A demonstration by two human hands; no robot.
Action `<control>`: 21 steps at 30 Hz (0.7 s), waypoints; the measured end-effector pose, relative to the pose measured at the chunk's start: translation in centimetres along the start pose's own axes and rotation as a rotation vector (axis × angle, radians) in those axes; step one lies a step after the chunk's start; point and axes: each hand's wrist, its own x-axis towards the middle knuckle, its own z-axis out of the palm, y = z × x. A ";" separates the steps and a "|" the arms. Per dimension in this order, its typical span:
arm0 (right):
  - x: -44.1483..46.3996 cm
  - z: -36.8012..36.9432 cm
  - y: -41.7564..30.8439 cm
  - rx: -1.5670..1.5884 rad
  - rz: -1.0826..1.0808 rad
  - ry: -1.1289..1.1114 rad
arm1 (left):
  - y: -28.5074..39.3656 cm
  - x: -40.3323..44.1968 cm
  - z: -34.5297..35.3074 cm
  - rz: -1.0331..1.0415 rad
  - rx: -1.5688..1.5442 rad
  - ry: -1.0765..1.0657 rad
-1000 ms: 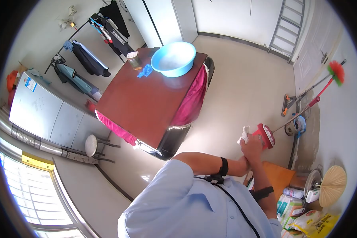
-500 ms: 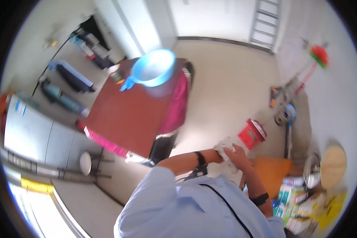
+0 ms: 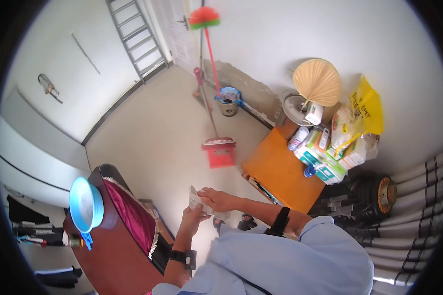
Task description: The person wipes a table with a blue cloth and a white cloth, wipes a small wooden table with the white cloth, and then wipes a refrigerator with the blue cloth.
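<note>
A crumpled white cloth (image 3: 194, 197) is held in front of my body, between my two hands. My left hand (image 3: 194, 219) grips its lower part, fingers closed. From the right, my right hand (image 3: 218, 200) lies over the cloth with its fingers bent around it. Part of the cloth is hidden under the fingers. Beyond my hands a red dustpan (image 3: 220, 156) with a long handle stands on the floor.
On the left, a red-brown table (image 3: 115, 260) bears a light blue basin (image 3: 86, 204). To the right, an orange cabinet (image 3: 275, 164) carries boxes, a spray can, a hand fan (image 3: 317, 81) and a yellow bag (image 3: 368, 105). A bin (image 3: 228, 108) stands by the wall.
My view has swung to the right, so the table and basin now sit at the left and the cabinet is fully visible. Both hands still hold the cloth.
</note>
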 end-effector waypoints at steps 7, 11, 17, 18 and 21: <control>-2.7 -4.3 1.4 -0.264 0.243 0.097 | 0.3 1.7 0.2 0.028 0.157 0.241; -4.6 -5.7 6.5 -0.508 0.223 0.298 | 1.1 2.7 -0.7 0.129 0.227 0.380; -7.0 -11.6 7.2 0.322 0.575 0.758 | 4.5 2.9 -1.8 0.256 0.099 0.493; -7.1 -11.8 6.4 0.294 0.538 0.771 | 4.4 3.1 -2.1 0.273 0.103 0.469; -7.3 -12.2 4.3 0.297 0.437 0.756 | 6.6 2.2 1.7 0.385 0.020 0.300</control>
